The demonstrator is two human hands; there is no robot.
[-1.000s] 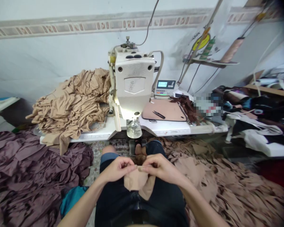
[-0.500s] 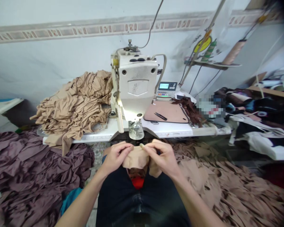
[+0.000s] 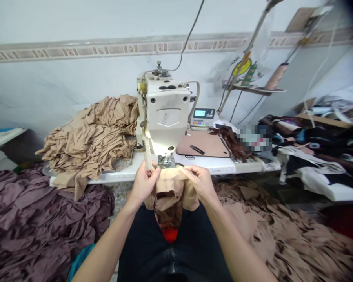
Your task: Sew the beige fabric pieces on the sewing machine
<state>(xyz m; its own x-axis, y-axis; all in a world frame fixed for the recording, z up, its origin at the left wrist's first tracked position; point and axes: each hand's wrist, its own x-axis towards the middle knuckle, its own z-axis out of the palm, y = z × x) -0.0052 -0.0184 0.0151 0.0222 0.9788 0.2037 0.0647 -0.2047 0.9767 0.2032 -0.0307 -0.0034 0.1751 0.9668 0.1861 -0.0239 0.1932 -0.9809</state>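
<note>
tan cloth [image 3: 170, 181] hangs between left hand [image 3: 146, 181] and right hand [image 3: 200, 181], both pinching its upper edge.

This is a garment-sewing workshop: a bulky white sewing machine [image 3: 168, 113] at a white tabletop [image 3: 219, 167], a grey control panel [image 3: 203, 116] with lit screen, a green thread cone [image 3: 249, 75] and pinkish-brown thread cone [image 3: 277, 77], heaped crumpled tan cloth [image 3: 91, 133], piled dull-purple cloth [image 3: 41, 219].

Cloth piece [image 3: 171, 181]: between left hand [image 3: 145, 181] and right hand [image 3: 200, 182]; sewing machine [image 3: 168, 113]: beyond both; fabric heap [image 3: 91, 133]: on table [image 3: 223, 167], beyond left hand; snips [image 3: 197, 149]: on mat [image 3: 207, 140], beyond right hand
</note>
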